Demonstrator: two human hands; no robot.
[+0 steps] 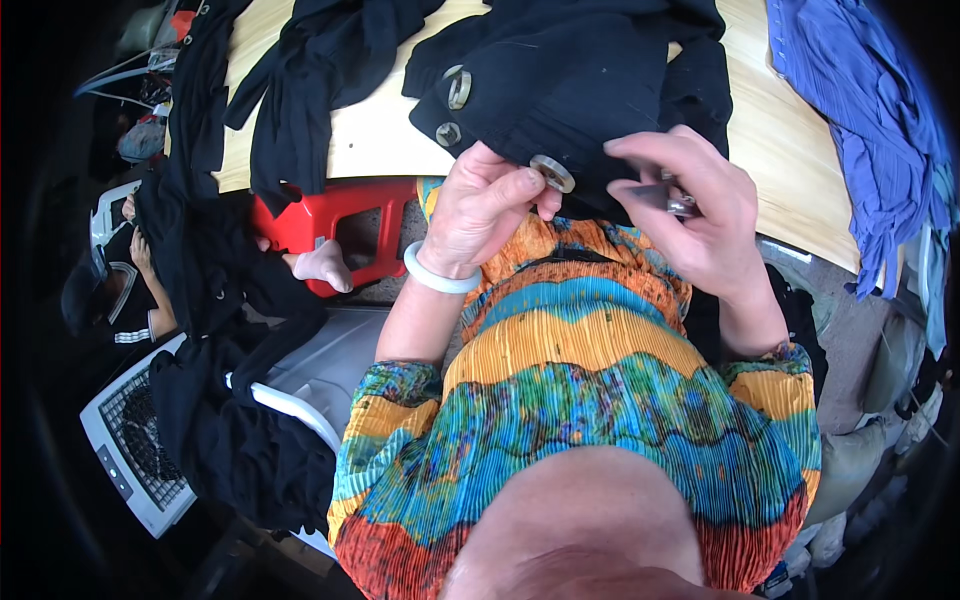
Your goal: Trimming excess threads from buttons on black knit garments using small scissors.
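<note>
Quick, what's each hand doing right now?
Left hand: closed, pinching a large round button by the black garment.
Right hand: curled, holding a small metal tool.

Across the pale wood-grain tabletop, black cloth with large round buttons sprawls at twelve o'clock, long black fabrics drape around eleven, and purple-blue pleated cloth spills over the edge at two!

Plain black cloth garment; mottled cream-and-brown round button;
pleated fabric top in wavy orange, yellow, teal and speckled multicoloured bands; white ring-shaped bangle; red plastic stool; pale yellow wood-grain tabletop; violet-blue pleated cloth.
</note>
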